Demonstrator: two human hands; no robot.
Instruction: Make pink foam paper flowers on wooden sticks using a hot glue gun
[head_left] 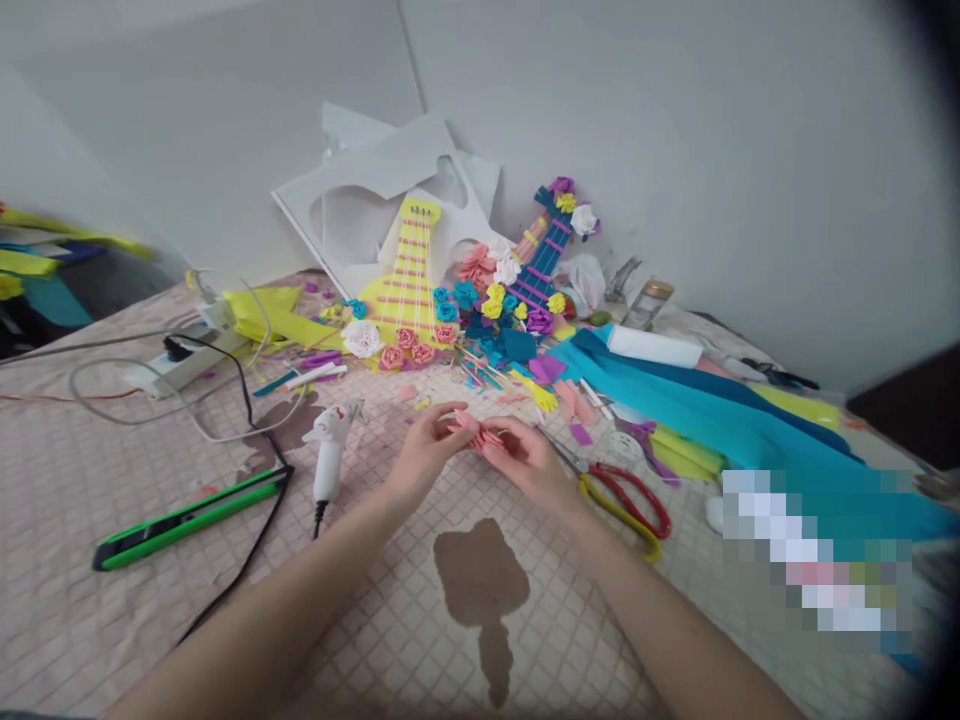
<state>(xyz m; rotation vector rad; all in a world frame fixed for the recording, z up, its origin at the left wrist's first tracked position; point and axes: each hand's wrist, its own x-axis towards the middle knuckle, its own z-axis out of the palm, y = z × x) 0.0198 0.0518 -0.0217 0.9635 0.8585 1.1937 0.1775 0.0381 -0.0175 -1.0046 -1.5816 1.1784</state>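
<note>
Between my two hands is a small pink paper flower (pixel 480 432), pinched by the fingers from both sides above the table. My left hand (pixel 433 448) has its thumb and fingers closed on the flower's left edge. From the other side, my right hand (pixel 529 458) grips the right edge. Part of the flower is hidden behind the fingertips. A white hot glue gun (pixel 330 455) stands on the table left of my left hand. Scissors (pixel 626 500) with red and yellow handles lie just right of my right hand.
A green utility knife (pixel 191 515) and a power strip (pixel 187 360) with cords lie left. Behind my hands stand a yellow paper guitar (pixel 409 290) with flowers and a blue guitar (pixel 546 262). Paper scraps, blue crepe paper (pixel 675 400) and a white bottle (pixel 654 346) fill the right.
</note>
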